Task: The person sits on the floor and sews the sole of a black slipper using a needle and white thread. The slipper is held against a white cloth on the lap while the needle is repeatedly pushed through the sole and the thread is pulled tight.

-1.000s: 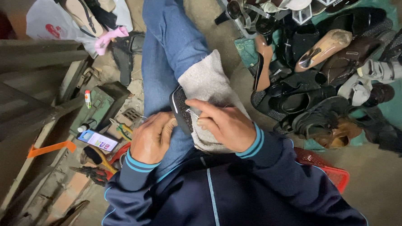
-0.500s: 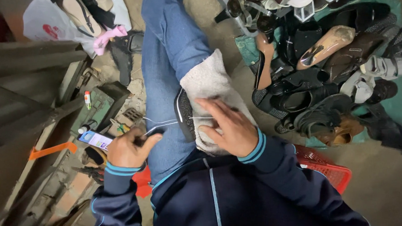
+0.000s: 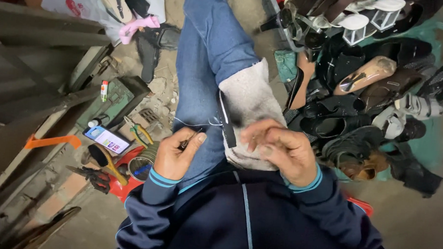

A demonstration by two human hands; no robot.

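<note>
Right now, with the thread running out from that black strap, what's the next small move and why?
Probably draw the left hand further out: its thread looks slightly slack between the tool and the black strap, which the right hand steadies on the grey cloth.

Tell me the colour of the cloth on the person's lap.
Pale grey, darkened by a smudge near the shoe; the cloth shows best in the head view.

Faded blue denim jeans point(image 3: 209, 64) carry a mottled grey-white fleecy cloth point(image 3: 250, 98), navy sleeves end in teal-striped cuffs point(image 3: 159, 179), and an orange plastic strip point(image 3: 51, 141) lies beside a pink rubber sandal point(image 3: 136, 27).
</note>
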